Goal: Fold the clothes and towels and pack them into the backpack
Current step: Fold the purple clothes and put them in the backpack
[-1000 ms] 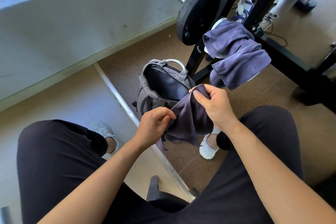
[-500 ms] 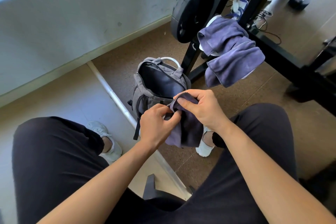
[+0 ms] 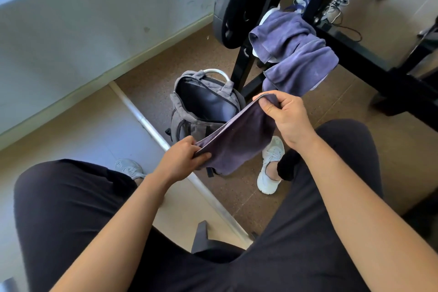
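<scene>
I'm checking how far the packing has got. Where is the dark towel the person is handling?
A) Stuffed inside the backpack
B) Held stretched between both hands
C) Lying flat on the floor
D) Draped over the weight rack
B: the left hand and the right hand each pinch one end of the dark towel, which spans between them in front of the open backpack, not inside it.

Left hand (image 3: 182, 158): low, pinching one corner of dark purple cloth towel (image 3: 237, 141).
Right hand (image 3: 289, 116): higher, pinching opposite corner.
</scene>
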### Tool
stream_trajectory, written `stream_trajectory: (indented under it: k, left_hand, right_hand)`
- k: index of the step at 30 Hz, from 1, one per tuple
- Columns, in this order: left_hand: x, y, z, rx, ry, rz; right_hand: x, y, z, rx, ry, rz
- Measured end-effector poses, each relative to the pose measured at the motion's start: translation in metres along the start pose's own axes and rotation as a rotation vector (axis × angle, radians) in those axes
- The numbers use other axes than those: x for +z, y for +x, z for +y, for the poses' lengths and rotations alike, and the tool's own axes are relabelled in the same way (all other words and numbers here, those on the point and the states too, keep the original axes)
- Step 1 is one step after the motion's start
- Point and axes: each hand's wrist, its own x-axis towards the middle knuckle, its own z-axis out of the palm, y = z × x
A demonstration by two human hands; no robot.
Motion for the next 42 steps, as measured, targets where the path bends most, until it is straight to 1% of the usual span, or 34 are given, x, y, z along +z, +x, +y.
stream_trajectory:
  k: [3,6,9,14,19,21,23,24,28,33,35,37,39,42]
  left_hand:
    - [-0.004,-0.001,-0.008,-0.031,0.016,0.06]
    - [-0.014,-0.005,-0.015,-0.037,0.033,0.132]
    - [-0.026,-0.012,-0.025,0.008,0.021,0.175]
    - [-0.051,-0.021,-0.04,0.105,-0.061,0.169]
    - [-0.067,-0.031,-0.05,0.148,-0.003,0.042]
    - [-0.069,-0.033,-0.054,0.143,0.015,0.065]
    - [-0.067,-0.035,-0.057,0.13,-0.008,0.166]
    - [-0.066,-0.036,-0.058,0.092,-0.048,0.224]
    - [-0.065,-0.038,-0.054,-0.072,-0.294,0.442]
    - [-0.076,-0.043,-0.048,-0.125,-0.586,0.661]
    - [-0.077,-0.043,-0.049,-0.153,-0.639,0.685]
    - [-0.077,-0.043,-0.047,-0.195,-0.643,0.65]
    - [-0.073,-0.04,-0.05,-0.206,-0.553,0.58]
    - [-0.067,-0.036,-0.056,-0.216,-0.314,0.514]
  right_hand:
    - [-0.005,0.005,0.011,0.007,-0.076,0.046]
    - [-0.01,0.009,0.024,0.026,-0.215,0.021]
    - [-0.014,0.011,0.031,0.045,-0.356,-0.019]
    - [-0.022,0.013,0.034,0.077,-0.414,-0.03]
    - [-0.016,0.01,0.031,0.046,-0.501,-0.056]
    - [-0.013,0.009,0.032,0.027,-0.538,-0.068]
    - [-0.011,0.009,0.034,0.018,-0.523,-0.077]
    - [-0.01,0.009,0.036,0.021,-0.49,-0.072]
    - [-0.012,0.009,0.038,0.018,-0.349,-0.016]
    - [-0.012,0.009,0.038,0.064,-0.173,0.059]
    - [-0.012,0.01,0.039,0.091,-0.126,0.072]
    - [-0.011,0.01,0.039,0.107,-0.097,0.065]
    - [-0.008,0.009,0.04,0.104,-0.103,0.046]
    - [-0.007,0.008,0.039,0.093,-0.17,0.025]
